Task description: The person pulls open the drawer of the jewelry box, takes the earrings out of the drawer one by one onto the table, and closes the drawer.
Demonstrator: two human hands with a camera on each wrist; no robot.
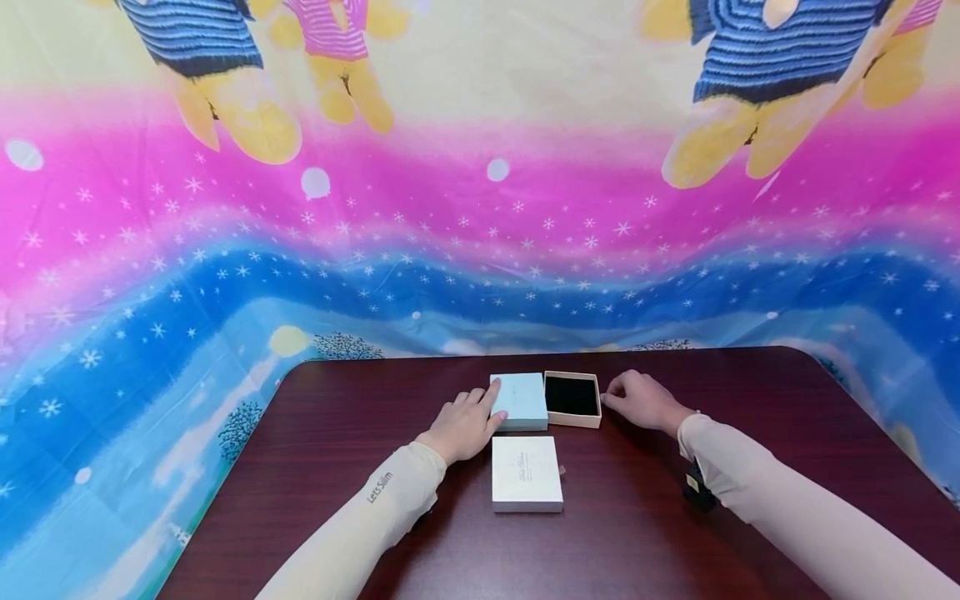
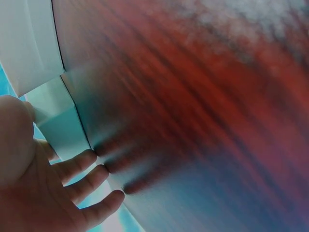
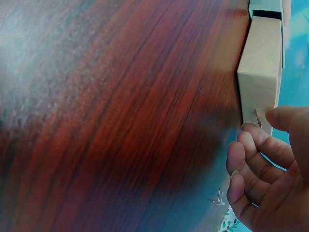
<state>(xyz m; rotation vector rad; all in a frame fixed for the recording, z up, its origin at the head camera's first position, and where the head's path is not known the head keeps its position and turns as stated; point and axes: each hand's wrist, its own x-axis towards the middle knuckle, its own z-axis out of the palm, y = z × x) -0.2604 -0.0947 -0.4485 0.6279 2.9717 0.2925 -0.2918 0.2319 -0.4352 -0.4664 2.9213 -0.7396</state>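
Note:
A light blue box (image 1: 519, 400) lies on the table, its cream drawer (image 1: 598, 408) drawn out to the right. Black lining (image 1: 572, 395) covers the drawer's inside. My left hand (image 1: 465, 423) rests against the box's left end, thumb and index finger on it; in the left wrist view, the other fingers (image 2: 82, 186) lie spread and fairly straight. At the drawer's right end is my right hand (image 1: 637, 398), fingers loosely bent. A thin pull tab (image 3: 258, 117) shows between thumb and index finger, which stand apart in the right wrist view.
A white box (image 1: 527, 473) with faint lettering lies in front of the blue one, a small tab at its right side. Everything stands on a dark red-brown table (image 1: 645, 517). Behind the table's far edge hangs a patterned cloth (image 1: 480, 250).

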